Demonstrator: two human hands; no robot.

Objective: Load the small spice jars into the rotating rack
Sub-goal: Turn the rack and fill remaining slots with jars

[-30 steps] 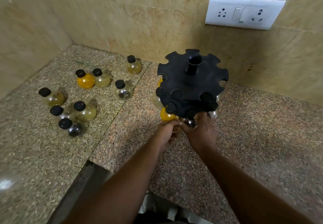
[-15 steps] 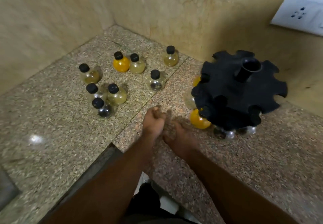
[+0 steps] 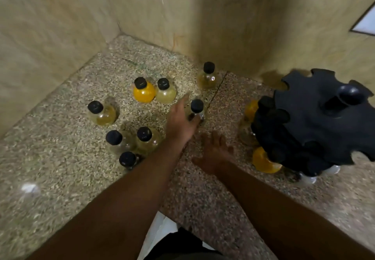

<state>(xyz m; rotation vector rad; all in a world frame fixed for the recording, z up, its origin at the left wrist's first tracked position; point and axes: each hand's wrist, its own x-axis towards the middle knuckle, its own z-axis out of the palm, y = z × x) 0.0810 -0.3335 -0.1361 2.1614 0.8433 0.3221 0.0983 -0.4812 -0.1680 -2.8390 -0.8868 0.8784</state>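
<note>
Eight loose jars (image 3: 144,94) stand around the left hand (image 3: 179,121), its wide-spread fingers (image 3: 185,99) flanking the nearest jar (image 3: 196,107); one rack (image 3: 316,129) sits right of the splayed right hand (image 3: 213,154).

A speckled granite worktop (image 3: 60,178) fills the corner between two beige, marbled stone walls. The left wall (image 3: 40,26) runs along the worktop's left edge and the back wall (image 3: 203,16) along its far edge. They meet in a vertical joint (image 3: 119,28) above the far left corner. A thin dark seam (image 3: 218,91) crosses the worktop from the far edge toward the near one, with greyer stone to its left and pinker stone to its right. A white wall plate (image 3: 366,23) sits high on the back wall, cut off by the frame. A bright glare spot (image 3: 28,187) lies close to the near left edge. The picture is blurred.
</note>
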